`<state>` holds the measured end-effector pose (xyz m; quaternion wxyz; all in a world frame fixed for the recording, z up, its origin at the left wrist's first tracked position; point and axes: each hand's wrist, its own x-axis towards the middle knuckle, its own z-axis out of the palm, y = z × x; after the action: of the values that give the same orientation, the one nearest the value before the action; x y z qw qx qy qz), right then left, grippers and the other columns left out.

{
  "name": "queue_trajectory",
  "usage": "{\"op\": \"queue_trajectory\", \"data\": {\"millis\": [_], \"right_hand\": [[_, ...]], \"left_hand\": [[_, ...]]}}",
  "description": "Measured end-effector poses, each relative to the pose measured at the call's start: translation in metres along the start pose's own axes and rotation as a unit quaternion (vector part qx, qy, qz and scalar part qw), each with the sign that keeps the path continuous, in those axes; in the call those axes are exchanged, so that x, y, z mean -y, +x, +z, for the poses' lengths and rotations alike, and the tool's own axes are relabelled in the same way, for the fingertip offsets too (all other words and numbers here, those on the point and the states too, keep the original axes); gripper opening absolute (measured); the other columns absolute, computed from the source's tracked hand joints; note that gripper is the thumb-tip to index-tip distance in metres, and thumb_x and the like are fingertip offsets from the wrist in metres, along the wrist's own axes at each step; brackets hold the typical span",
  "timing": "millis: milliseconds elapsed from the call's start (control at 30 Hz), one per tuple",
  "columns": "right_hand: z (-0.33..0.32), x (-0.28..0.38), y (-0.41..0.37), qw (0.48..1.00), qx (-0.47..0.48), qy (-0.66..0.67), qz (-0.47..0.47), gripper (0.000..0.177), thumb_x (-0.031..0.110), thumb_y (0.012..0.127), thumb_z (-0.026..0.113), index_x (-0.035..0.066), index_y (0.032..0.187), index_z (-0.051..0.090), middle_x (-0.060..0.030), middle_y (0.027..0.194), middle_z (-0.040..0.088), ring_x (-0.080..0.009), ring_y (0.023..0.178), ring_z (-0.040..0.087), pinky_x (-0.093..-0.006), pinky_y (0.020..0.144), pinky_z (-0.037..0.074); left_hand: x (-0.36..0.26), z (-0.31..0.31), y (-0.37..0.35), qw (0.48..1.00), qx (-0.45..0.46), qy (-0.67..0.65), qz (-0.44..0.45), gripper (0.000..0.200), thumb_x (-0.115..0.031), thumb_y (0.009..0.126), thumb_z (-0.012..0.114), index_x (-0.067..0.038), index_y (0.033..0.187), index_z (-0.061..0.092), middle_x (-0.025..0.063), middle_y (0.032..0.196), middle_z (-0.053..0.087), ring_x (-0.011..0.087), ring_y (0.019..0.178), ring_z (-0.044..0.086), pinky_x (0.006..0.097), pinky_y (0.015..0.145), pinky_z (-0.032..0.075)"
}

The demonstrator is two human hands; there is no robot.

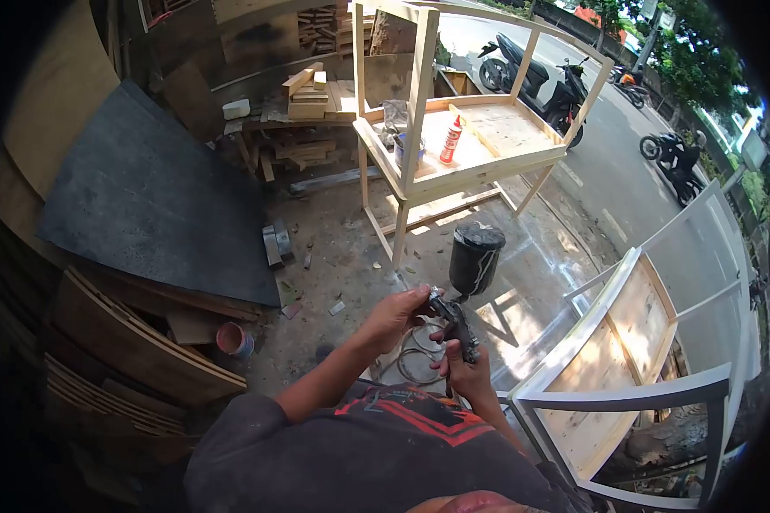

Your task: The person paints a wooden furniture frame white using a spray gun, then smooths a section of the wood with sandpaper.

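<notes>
A dark spray gun [455, 323] is held in front of my chest. My left hand [395, 318] pinches its metal end with thumb and fingers. My right hand [469, 376] is closed round the other end of the gun, near its handle. Just beyond the gun is a black paint cup [476, 263] with a smeared lid and pale drips; it seems joined to the gun, though the joint is hard to make out. A pale hose [417, 363] lies in loops below my hands.
Ahead stands a wooden frame stand [419, 184] with a red-and-white bottle [451, 141] on it. A white-edged frame [607, 342] is at right. Left are a dark panel [158, 201], leaning boards [145, 329] and a small bucket [234, 339]. Motorbikes [535, 77] are by the road.
</notes>
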<state>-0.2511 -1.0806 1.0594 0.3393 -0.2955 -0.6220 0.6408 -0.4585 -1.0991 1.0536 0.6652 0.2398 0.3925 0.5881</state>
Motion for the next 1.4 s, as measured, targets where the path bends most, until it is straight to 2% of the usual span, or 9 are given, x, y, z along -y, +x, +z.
{"op": "queue_trajectory", "data": {"millis": [300, 533, 767, 867, 933, 1033, 1133, 1333, 1400], "right_hand": [[0.090, -0.054, 0.121, 0.983, -0.176, -0.001, 0.057, 0.044, 0.042, 0.105, 0.060, 0.000, 0.116, 0.069, -0.0047, 0.080, 0.068, -0.0051, 0.051, 0.048, -0.0233, 0.046, 0.035], [0.169, -0.061, 0.213, 0.950, -0.294, 0.072, 0.080, 0.043, 0.035, 0.106, 0.061, -0.004, 0.123, 0.066, -0.0083, 0.092, 0.072, -0.0041, 0.052, 0.048, -0.0221, 0.045, 0.037], [0.206, -0.045, 0.239, 0.917, -0.396, -0.052, 0.015, 0.042, 0.035, 0.108, 0.057, -0.002, 0.126, 0.063, -0.0075, 0.093, 0.069, -0.0045, 0.051, 0.047, -0.0234, 0.044, 0.038], [0.214, -0.032, 0.257, 0.905, -0.415, -0.076, -0.051, 0.038, 0.034, 0.108, 0.057, 0.000, 0.123, 0.064, -0.0061, 0.093, 0.068, -0.0040, 0.051, 0.047, -0.0227, 0.044, 0.037], [0.224, -0.007, 0.270, 0.904, -0.408, -0.091, -0.093, 0.038, 0.034, 0.108, 0.058, -0.001, 0.123, 0.064, -0.0059, 0.093, 0.068, -0.0038, 0.051, 0.047, -0.0225, 0.044, 0.036], [0.246, 0.041, 0.282, 0.898, -0.417, -0.061, -0.123, 0.039, 0.035, 0.107, 0.060, -0.002, 0.119, 0.065, -0.0055, 0.091, 0.069, -0.0038, 0.053, 0.049, -0.0222, 0.047, 0.038], [0.262, 0.056, 0.278, 0.898, -0.418, -0.017, -0.136, 0.040, 0.034, 0.107, 0.061, -0.002, 0.122, 0.064, -0.0061, 0.092, 0.070, -0.0032, 0.054, 0.049, -0.0213, 0.048, 0.038], [0.280, 0.074, 0.284, 0.860, -0.480, -0.052, -0.164, 0.041, 0.033, 0.108, 0.059, -0.004, 0.125, 0.063, -0.0091, 0.095, 0.070, -0.0033, 0.051, 0.047, -0.0211, 0.045, 0.036], [0.280, 0.082, 0.290, 0.837, -0.503, -0.112, -0.183, 0.048, 0.040, 0.108, 0.056, -0.005, 0.125, 0.061, -0.0098, 0.095, 0.069, -0.0056, 0.047, 0.047, -0.0229, 0.042, 0.037]], "left_hand": [[-0.064, -0.133, 0.106, 0.989, 0.049, 0.085, -0.111, 0.039, -0.043, 0.106, 0.059, -0.009, 0.120, 0.073, -0.0004, 0.106, 0.070, 0.0108, 0.094, 0.060, 0.0292, 0.086, 0.045], [-0.157, -0.260, 0.189, 0.893, 0.268, 0.352, -0.080, 0.049, -0.049, 0.104, 0.060, -0.006, 0.118, 0.077, 0.0006, 0.104, 0.075, 0.0117, 0.097, 0.064, 0.0324, 0.088, 0.050], [-0.077, -0.427, 0.233, 0.429, 0.229, 0.871, -0.069, 0.046, -0.046, 0.094, 0.062, -0.012, 0.120, 0.075, 0.0166, 0.121, 0.072, 0.0382, 0.117, 0.066, 0.0504, 0.096, 0.052], [0.003, -0.510, 0.226, 0.500, 0.387, 0.716, -0.296, 0.063, -0.055, 0.096, 0.059, -0.003, 0.132, 0.068, 0.0211, 0.141, 0.062, 0.0400, 0.131, 0.058, 0.0514, 0.107, 0.044], [0.003, -0.519, 0.198, 0.643, 0.213, 0.622, -0.393, 0.064, -0.054, 0.095, 0.058, -0.002, 0.132, 0.067, 0.0234, 0.138, 0.064, 0.0415, 0.129, 0.059, 0.0486, 0.106, 0.046], [-0.019, -0.539, 0.198, 0.487, 0.342, 0.750, -0.290, 0.065, -0.054, 0.096, 0.057, -0.001, 0.131, 0.068, 0.0239, 0.138, 0.064, 0.0412, 0.130, 0.059, 0.0486, 0.107, 0.046], [-0.041, -0.557, 0.196, 0.442, 0.342, 0.770, -0.308, 0.067, -0.056, 0.097, 0.054, -0.001, 0.132, 0.067, 0.0241, 0.140, 0.062, 0.0407, 0.134, 0.056, 0.0483, 0.110, 0.043], [-0.060, -0.577, 0.144, 0.634, 0.311, 0.599, -0.378, 0.076, -0.065, 0.099, 0.048, 0.002, 0.132, 0.066, 0.0250, 0.137, 0.064, 0.0422, 0.130, 0.058, 0.0462, 0.111, 0.043], [-0.067, -0.575, 0.139, 0.602, 0.329, 0.618, -0.385, 0.079, -0.066, 0.100, 0.047, 0.002, 0.136, 0.063, 0.0250, 0.140, 0.062, 0.0418, 0.132, 0.056, 0.0463, 0.112, 0.041]]}}
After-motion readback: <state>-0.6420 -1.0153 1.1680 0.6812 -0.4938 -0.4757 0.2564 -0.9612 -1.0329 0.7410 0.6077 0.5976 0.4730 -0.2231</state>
